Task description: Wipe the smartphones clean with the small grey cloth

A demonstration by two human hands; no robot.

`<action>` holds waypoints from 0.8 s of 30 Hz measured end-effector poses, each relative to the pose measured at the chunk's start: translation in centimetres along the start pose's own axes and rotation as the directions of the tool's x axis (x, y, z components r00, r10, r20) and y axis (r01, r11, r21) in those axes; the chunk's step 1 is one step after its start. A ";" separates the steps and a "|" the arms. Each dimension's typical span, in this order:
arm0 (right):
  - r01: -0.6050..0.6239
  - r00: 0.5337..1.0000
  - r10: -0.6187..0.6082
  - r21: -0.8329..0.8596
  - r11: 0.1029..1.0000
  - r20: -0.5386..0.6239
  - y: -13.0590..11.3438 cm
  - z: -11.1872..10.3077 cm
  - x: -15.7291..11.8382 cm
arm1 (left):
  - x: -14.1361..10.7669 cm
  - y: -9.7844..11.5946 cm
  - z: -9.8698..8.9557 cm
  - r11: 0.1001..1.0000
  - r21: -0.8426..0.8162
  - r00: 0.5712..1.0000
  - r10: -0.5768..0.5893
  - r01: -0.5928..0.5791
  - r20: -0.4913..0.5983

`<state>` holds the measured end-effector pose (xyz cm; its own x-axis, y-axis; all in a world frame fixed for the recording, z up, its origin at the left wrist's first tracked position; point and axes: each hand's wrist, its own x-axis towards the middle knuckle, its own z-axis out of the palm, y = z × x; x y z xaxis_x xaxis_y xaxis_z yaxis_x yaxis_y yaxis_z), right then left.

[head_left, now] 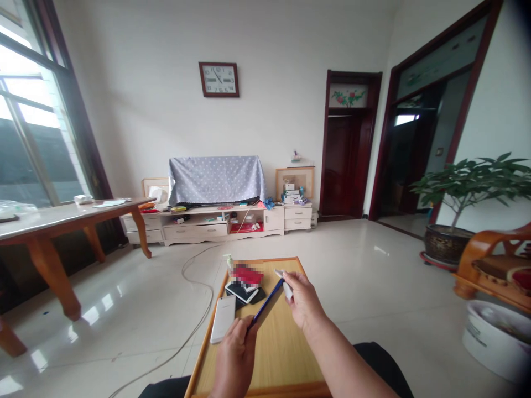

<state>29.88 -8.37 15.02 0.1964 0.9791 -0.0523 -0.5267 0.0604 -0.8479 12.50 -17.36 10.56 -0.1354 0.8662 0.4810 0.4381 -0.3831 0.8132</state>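
A slim phone (266,304) with a blue edge is held tilted above the small wooden table (286,348). My left hand (235,354) grips its near end, with the fingers closed round it. At the far end, my right hand (306,303) pinches a small white piece (287,291), which looks like a cloth or tissue, against the phone's edge. Left of the phone, a white phone (224,320) lies on the table. Behind that rest a white-framed phone (245,295) and dark flat items, beside a red object (248,275) that is partly pixelated.
A small pump bottle (229,262) stands at the table's far left corner. A cable (209,293) runs over the floor on the left. Beyond is a low white cabinet (194,231). To the right are a potted plant (448,243) and a white bucket (493,342).
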 end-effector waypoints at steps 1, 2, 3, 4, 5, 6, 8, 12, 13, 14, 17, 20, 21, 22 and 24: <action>-0.045 0.999 0.045 0.016 0.999 0.010 0.0 -0.3 0.2 | 0.0 -0.1 0.0 1.000 -0.012 1.000 -0.008 0.008 0.008; -0.080 0.997 0.079 0.030 0.996 0.028 0.1 -0.7 0.3 | 0.0 -0.1 0.0 0.999 -0.027 1.000 -0.020 0.020 0.016; -0.107 0.993 0.105 0.045 0.993 0.046 0.4 -1.0 0.3 | 0.0 -0.2 0.1 0.998 -0.047 0.999 -0.037 0.038 0.026; -0.126 0.991 0.122 0.061 0.990 0.059 0.7 -1.3 0.4 | 0.0 -0.3 0.1 0.995 -0.071 0.998 -0.062 0.064 0.034; -0.138 0.989 0.133 0.078 0.987 0.066 1.0 -1.6 0.4 | 0.0 -0.3 0.2 0.990 -0.099 0.995 -0.093 0.098 0.045; -0.147 0.988 0.141 0.091 0.985 0.066 1.4 -1.9 0.4 | -0.1 -0.3 0.4 0.982 -0.129 0.990 -0.131 0.138 0.057; -0.156 0.987 0.152 0.102 0.982 0.051 2.0 -2.4 0.5 | -0.2 -0.3 0.6 0.955 -0.191 0.973 -0.215 0.227 0.079; -0.173 0.985 0.172 0.096 0.980 0.022 2.4 -3.3 1.0 | -0.3 -0.2 0.9 0.889 -0.285 0.933 -0.333 0.359 0.137; -0.178 0.984 0.177 0.095 0.979 0.023 2.2 -3.5 1.1 | -0.3 -0.1 0.9 0.872 -0.306 0.923 -0.351 0.383 0.156; -0.183 0.983 0.182 0.094 0.979 0.026 2.1 -3.6 1.3 | -0.2 -0.1 1.0 0.853 -0.329 0.913 -0.367 0.406 0.176; -0.190 0.981 0.185 0.103 0.976 0.057 1.3 -3.7 1.3 | -0.2 -0.1 1.3 0.780 -0.410 0.880 -0.399 0.473 0.258; -0.185 0.980 0.173 0.122 0.975 0.098 0.9 -3.1 0.2 | -0.1 -0.1 1.9 0.659 -0.526 0.843 -0.431 0.537 0.322; -0.188 0.978 0.173 0.124 0.974 0.116 1.0 -2.8 -0.5 | 0.0 -0.1 2.0 0.611 -0.568 0.833 -0.446 0.551 0.328; -0.191 0.975 0.174 0.120 0.974 0.139 1.3 -2.5 -1.4 | 0.1 0.0 2.2 0.563 -0.609 0.824 -0.462 0.559 0.329; -0.202 0.965 0.183 0.089 0.975 0.186 2.1 -2.2 -3.5 | 0.4 0.1 2.2 0.493 -0.667 0.810 -0.497 0.559 0.312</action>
<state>29.87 -12.09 12.23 -0.0609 0.9923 -0.1077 -0.6266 -0.1220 -0.7697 14.47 -16.32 10.14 -0.0498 0.9919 -0.1168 -0.4523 0.0819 0.8881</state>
